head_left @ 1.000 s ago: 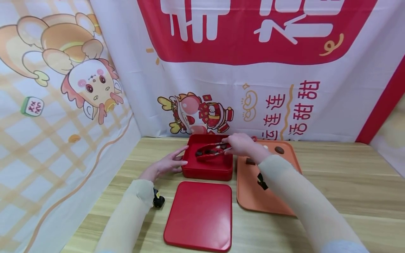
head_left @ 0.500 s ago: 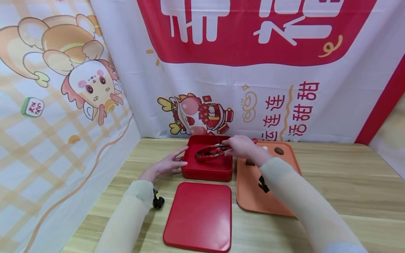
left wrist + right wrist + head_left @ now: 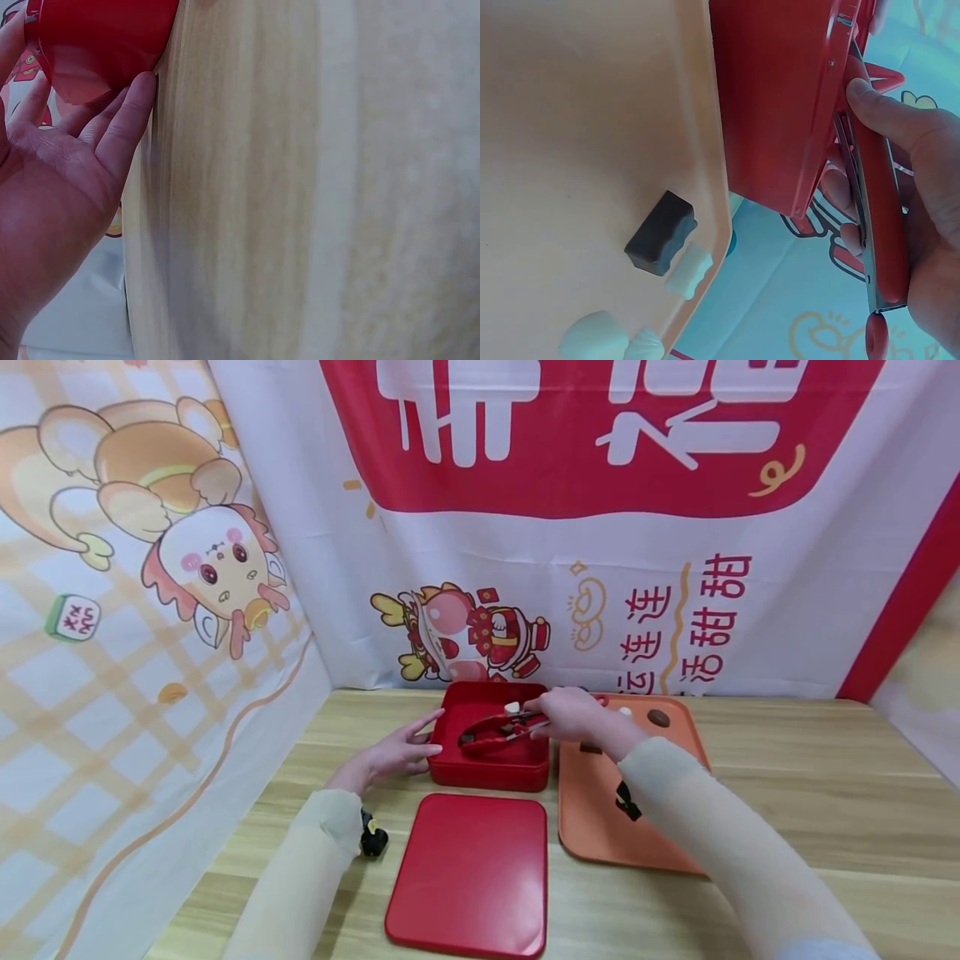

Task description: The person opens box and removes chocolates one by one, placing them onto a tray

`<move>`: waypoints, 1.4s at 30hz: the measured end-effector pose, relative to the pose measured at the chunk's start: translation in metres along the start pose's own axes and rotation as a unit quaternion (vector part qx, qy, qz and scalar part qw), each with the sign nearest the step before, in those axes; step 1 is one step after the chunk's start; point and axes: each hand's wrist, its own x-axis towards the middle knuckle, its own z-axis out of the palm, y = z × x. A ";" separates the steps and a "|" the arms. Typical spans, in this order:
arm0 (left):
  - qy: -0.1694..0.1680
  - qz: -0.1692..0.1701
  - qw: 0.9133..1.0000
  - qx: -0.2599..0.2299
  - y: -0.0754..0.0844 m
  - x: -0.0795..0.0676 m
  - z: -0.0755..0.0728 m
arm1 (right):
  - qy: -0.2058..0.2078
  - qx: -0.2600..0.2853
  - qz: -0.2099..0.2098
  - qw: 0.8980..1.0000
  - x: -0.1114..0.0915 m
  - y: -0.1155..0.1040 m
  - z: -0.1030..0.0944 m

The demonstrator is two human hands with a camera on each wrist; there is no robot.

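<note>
My right hand (image 3: 573,712) grips a pair of red-and-metal tongs (image 3: 491,735), its tips low inside the open red box (image 3: 487,778). In the right wrist view the thumb lies along the tongs' red handle (image 3: 885,217). A small dark piece (image 3: 467,738) shows at the tips; I cannot tell whether they pinch it. Behind the tongs, a white piece (image 3: 512,707) lies in the box. My left hand (image 3: 390,750) has its fingers stretched out against the box's left side. Close up, the left wrist view has those fingertips (image 3: 141,88) at the red wall.
Right of the box lies an orange tray (image 3: 600,835), carrying a brown oval piece (image 3: 658,717), a dark block (image 3: 660,232) and pale shell-shaped pieces (image 3: 596,337). A flat red lid (image 3: 468,872) rests in front of the box. Printed cloth (image 3: 465,552) hangs behind the wooden table.
The tongs have dipped slightly toward the box's near left, and the white piece behind them now shows more plainly. My left hand stays at the box's side.
</note>
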 end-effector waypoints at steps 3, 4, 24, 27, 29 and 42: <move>0.002 0.001 1.000 -0.001 -0.002 0.001 -0.001 | 0.004 -0.002 -0.002 1.000 0.000 0.001 0.002; 0.002 0.002 1.000 -0.003 -0.002 0.001 -0.001 | 0.005 -0.004 -0.003 1.000 0.000 0.001 0.003; 0.002 0.002 1.000 -0.007 -0.001 0.001 0.000 | 0.074 0.025 -0.031 0.997 -0.035 0.018 -0.013; 0.003 -0.001 1.000 -0.005 -0.001 0.000 0.000 | 0.097 0.031 -0.037 0.994 -0.044 0.021 -0.019; 0.004 -0.003 1.000 -0.004 0.000 0.001 0.000 | 0.114 0.034 -0.046 0.992 -0.050 0.024 -0.021; 0.008 -0.011 1.000 0.009 0.001 0.000 0.001 | 0.135 0.020 -0.016 0.991 -0.094 0.040 -0.035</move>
